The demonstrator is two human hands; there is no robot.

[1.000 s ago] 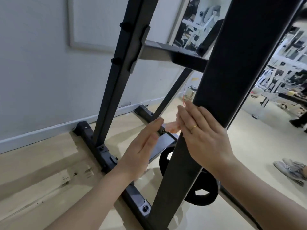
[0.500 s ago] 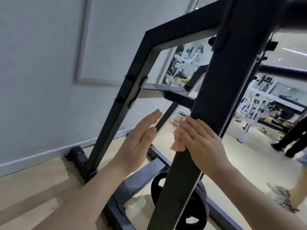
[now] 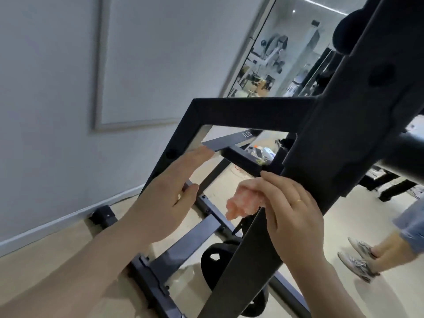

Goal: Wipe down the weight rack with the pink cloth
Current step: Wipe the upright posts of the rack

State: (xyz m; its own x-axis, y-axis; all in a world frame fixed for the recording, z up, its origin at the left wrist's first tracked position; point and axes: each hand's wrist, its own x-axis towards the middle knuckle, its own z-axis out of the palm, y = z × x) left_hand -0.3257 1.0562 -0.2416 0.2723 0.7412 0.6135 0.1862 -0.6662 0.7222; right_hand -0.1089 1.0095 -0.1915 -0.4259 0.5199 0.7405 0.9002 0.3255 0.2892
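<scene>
Pink cloth [image 3: 243,200] pressed against the near black upright of the weight rack [image 3: 339,138].

Right hand [image 3: 291,214] wrapped around the near post's edge, grip closed on the bunched cloth, which sticks out past the fingers on the post's inner side; gold ring on one finger. Left hand [image 3: 167,198] flat and open, fingers straight, holding nothing, between the two uprights. White lettering "FLEX" readable on a grey cross brace [image 3: 229,140] behind. Black weight plate [image 3: 218,260] low on the rack near the floor. Another person's sneakers [image 3: 360,255] at right.
</scene>
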